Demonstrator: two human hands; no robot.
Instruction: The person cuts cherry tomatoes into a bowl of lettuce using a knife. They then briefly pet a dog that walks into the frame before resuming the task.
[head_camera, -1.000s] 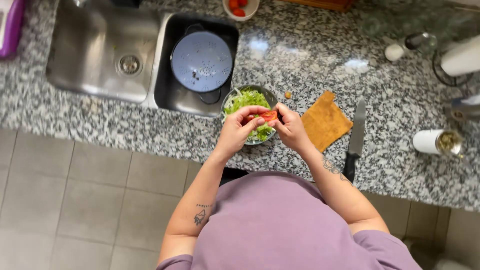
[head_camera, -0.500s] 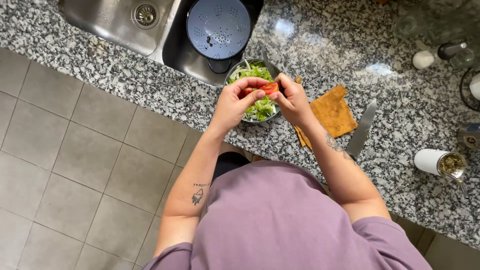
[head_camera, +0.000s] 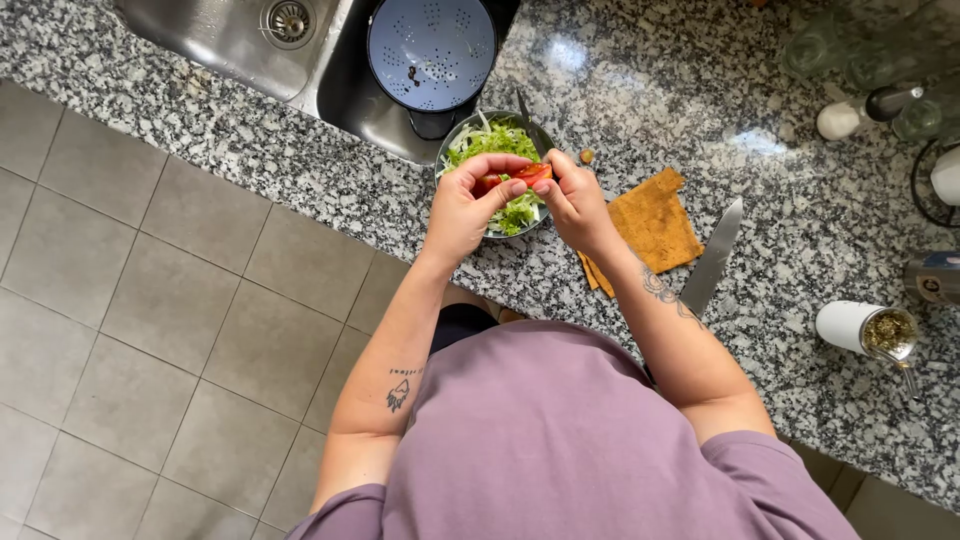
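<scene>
Both the left hand (head_camera: 465, 205) and the right hand (head_camera: 575, 200) are gripping a red tomato piece (head_camera: 520, 177) above the round metal bowl (head_camera: 447, 148) of shredded green lettuce (head_camera: 490, 140). Lettuce is already in; tomato is not yet added.

Speckled granite counter (head_camera: 300, 160), grey-tiled floor (head_camera: 150, 330)

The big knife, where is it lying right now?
In the head view the big knife lies flat on the granite counter, to the person's right, just beside the orange cloth and short of the white cup.
</scene>
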